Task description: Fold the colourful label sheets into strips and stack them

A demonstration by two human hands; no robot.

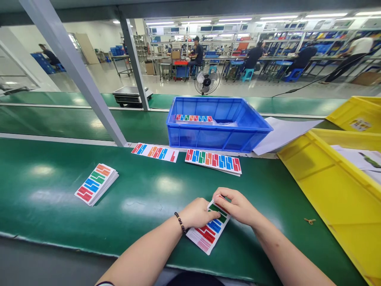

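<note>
Both of my hands are on a white sticker sheet (208,234) printed with red, blue and green shapes, held low over the green table. My left hand (199,213) grips its left side, the thumb lying across the front. At the top end, the fingers of my right hand (233,205) are curled round the sheet's edge and cover part of it. A stack of similar sheets (97,183) lies to the left. Beyond my hands rest another stack of sheets (213,161) and a sheet with some gaps in its pattern (155,152).
A blue bin (218,137) with sheets inside stands behind the stacks. Yellow bins (333,190) line the right side, a white paper (285,133) beside them. A small tan scrap (310,221) lies on the green table (143,234). A grey post (77,75) slants down at left.
</note>
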